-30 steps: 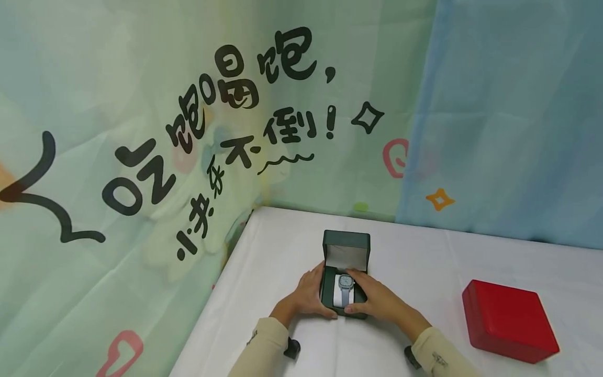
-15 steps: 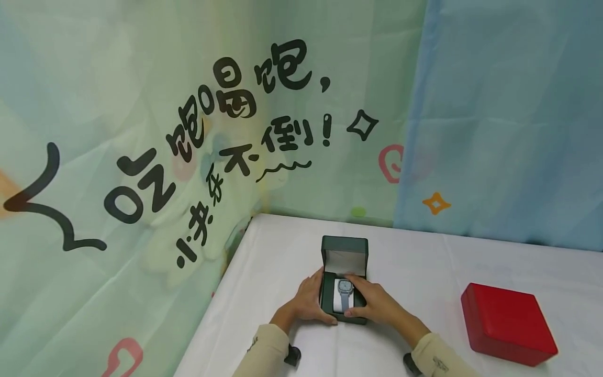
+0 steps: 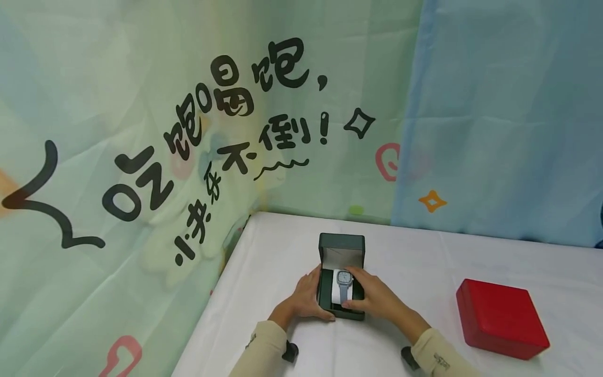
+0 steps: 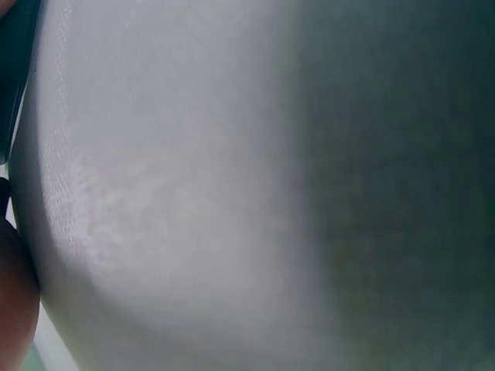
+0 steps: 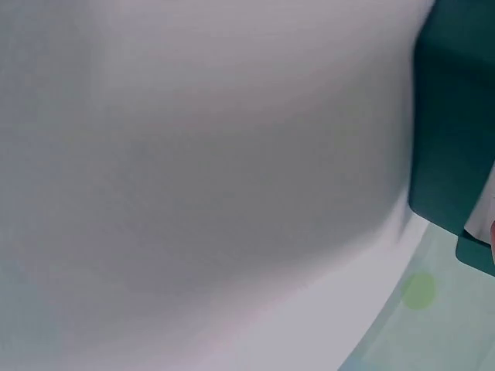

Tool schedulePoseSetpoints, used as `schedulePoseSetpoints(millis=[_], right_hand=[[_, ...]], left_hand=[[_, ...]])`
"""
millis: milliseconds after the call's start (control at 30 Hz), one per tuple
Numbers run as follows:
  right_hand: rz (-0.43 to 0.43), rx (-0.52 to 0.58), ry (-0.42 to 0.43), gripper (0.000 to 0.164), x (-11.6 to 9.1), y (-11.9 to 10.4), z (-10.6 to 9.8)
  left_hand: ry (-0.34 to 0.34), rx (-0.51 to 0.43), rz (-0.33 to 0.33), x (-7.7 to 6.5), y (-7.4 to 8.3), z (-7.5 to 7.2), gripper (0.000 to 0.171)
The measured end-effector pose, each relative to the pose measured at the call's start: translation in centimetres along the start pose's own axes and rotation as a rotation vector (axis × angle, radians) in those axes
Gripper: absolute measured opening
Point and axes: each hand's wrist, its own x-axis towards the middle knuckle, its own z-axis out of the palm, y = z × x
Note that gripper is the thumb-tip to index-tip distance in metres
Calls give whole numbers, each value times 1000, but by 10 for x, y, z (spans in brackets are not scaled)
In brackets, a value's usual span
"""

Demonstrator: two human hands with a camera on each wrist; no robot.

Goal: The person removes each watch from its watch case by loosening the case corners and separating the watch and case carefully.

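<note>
A dark green watch box (image 3: pixel 341 240) stands on the white table with its lid raised. In it, a wristwatch (image 3: pixel 344 278) with a square face and grey-blue strap sits round a white cushion, a dark gap showing at the cushion's lower end. My left hand (image 3: pixel 305 299) holds the box's left side, fingers along the wall and thumb at the front corner. My right hand (image 3: pixel 379 297) reaches over the right wall and pinches the watch and cushion between thumb and fingers. The right wrist view shows the box's green side (image 5: pixel 452 116); the left wrist view is mostly blurred tablecloth.
A closed red box (image 3: pixel 501 317) lies on the tablecloth (image 3: pixel 405 246) to the right of the hands. Printed cloth walls (image 3: pixel 301 193) with black lettering close off the left and back of the table.
The watch and its cushion have risen slightly within the box, with my right hand moving up along with them. My left hand stays on the box. The head view has shifted a little.
</note>
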Motion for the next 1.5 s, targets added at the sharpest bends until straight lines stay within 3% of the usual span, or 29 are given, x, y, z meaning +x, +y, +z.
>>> schedulePoseSetpoints(millis=[267,500,833,1167,1367,1500], right_hand=[[2,-2,8,81,-14,-8,-13],[19,-40,44,81,-30,-13,-29],[23,-46,122,81,-48,-22,-49],[-20,145,241,72,-60,-23,-53],[-26,146,249,70,-66,-22,-54],[-31,143,243,70,-70,-23,-54]], left_hand=[[-30,-45,0,1,1,8,123],[-52,-89,-44,-4,2,6,121],[-18,-84,-50,-11,1,6,111],[-3,-32,-27,-17,-4,10,100],[-6,-59,-49,-26,5,8,107],[37,-122,-55,-34,15,5,114]])
